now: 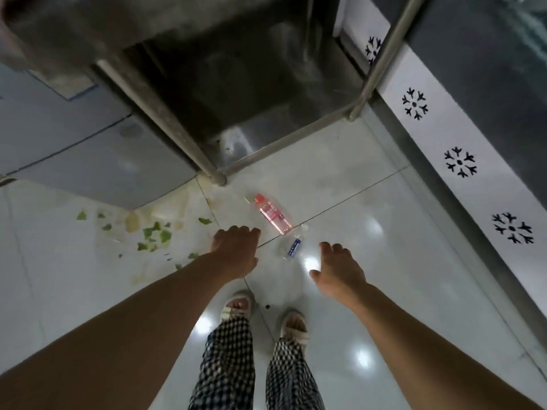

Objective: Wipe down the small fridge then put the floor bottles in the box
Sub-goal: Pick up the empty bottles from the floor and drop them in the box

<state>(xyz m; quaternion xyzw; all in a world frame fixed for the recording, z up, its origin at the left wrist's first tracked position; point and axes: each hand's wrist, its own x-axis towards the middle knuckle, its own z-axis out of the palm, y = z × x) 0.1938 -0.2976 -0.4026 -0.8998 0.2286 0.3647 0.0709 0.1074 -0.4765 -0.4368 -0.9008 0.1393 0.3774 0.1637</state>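
Head view, looking straight down at a glossy pale tiled floor (370, 261). Both arms reach forward and down. Left hand (235, 251): fingers loosely curled downward, grip holding nothing, hovering just left of the bottles. Right hand (339, 270): fingers relaxed and slightly spread, grip holding nothing, just right of the bottles. Pink bottle (272, 213) lies on its side on the floor, red cap toward the metal leg (219, 179) of a steel tabletop frame; its label carries print too blurred to read. Small clear bottle (293, 243) with a blue label lies on its side just beside the pink one, between the two hands; label text not legible. Green leaf scraps (154, 232) and yellowish stains scatter over the floor at left. White panel (461, 137) at right bears black snowflake cut-outs. Checked trousers (228, 365) and light sandals (236, 306) below.
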